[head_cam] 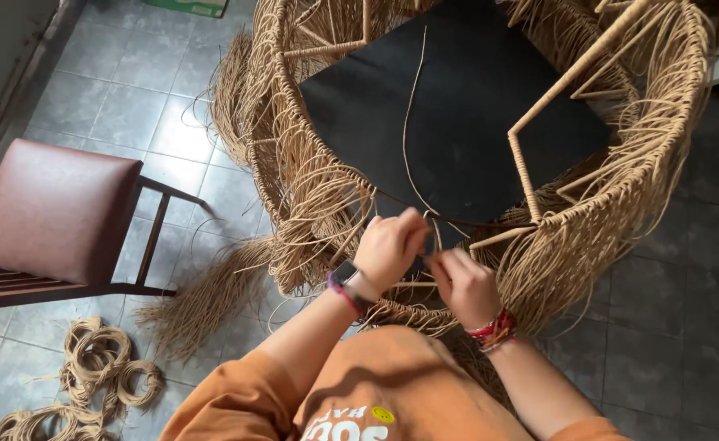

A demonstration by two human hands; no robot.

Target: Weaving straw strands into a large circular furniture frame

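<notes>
Orange sleeves (237,400) frame both hands at the woven chair's near rim (425,314): left hand (389,245) and right hand (463,282) pinch one cane strand (408,122) running away across the black seat (457,114), equally near.

woven chair (327,188): light tan, like straw, with many thin strands in rows
seat board (457,122): plain black
loose strand (408,122): pale tan line across the black
left hand (388,245): a watch with a dark face and a pink-purple band at the wrist
right hand (464,286): red bands with bits of other colours at the wrist
shirt (376,384): orange, with white letters and a small yellow dot
side chair (53,208): dark red-brown seat, dark brown wood
coils (98,376): tan rings
floor (131,98): grey square tiles
</notes>
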